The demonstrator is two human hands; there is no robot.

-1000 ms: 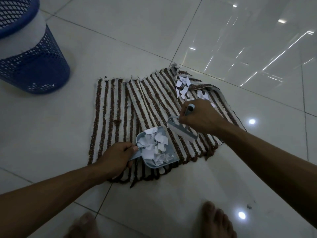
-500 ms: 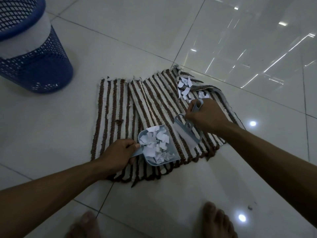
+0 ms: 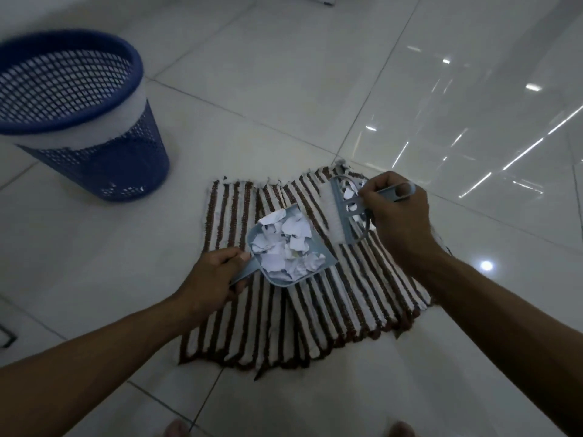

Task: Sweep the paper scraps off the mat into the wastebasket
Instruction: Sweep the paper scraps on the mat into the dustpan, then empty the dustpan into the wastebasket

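A brown-and-white striped mat (image 3: 315, 326) lies on the tiled floor. My left hand (image 3: 214, 275) grips the handle of a small grey dustpan (image 3: 277, 280) resting on the mat, heaped with white paper scraps (image 3: 288, 244). My right hand (image 3: 397, 216) holds a grey hand brush (image 3: 342, 212) by its handle near the mat's far right corner, bristles facing the pan. A few loose scraps (image 3: 349, 193) show through the brush frame there. The blue mesh wastebasket (image 3: 72, 118) stands upright to the far left of the mat.
Glossy white floor tiles (image 3: 315, 83) surround the mat, with light reflections at right. My bare toes (image 3: 176, 428) show at the bottom edge. A dark floor drain (image 3: 4, 337) sits at the left edge.
The view has tilted up and closer, bringing the wastebasket's opening into sight. My right hand carried the brush farther up the mat over the remaining scraps. The dustpan stays in my left hand.
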